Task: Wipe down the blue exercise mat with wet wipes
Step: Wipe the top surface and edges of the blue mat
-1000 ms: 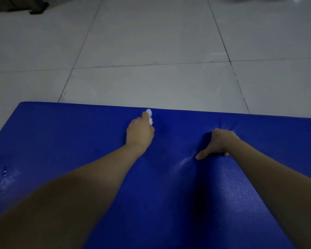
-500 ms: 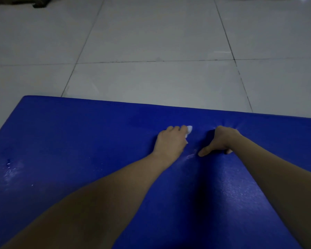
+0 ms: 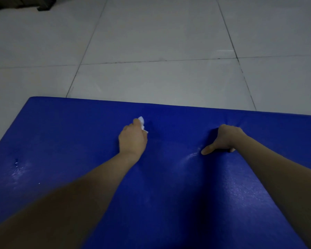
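Wiping along the far edge of the padded blue exercise mat (image 3: pixel 169 186), the left hand (image 3: pixel 132 139) has its grip closed round a crumpled white wet wipe (image 3: pixel 141 121) and presses it down just short of that edge. The right hand (image 3: pixel 224 139) braces on the mat, denting the foam. Its fingers look curled under with the thumb out to the side, and its grip holds nothing I can see.

The mat lies flat on the pale tiled floor (image 3: pixel 151 42). Damp, glistening patches (image 3: pixel 16 169) show near the left side, and there is another beside the right thumb, so some areas look already wiped. The middle reads dull and is probably still to do. The mat runs out of view on the right and near sides, so how much is left cannot be judged.
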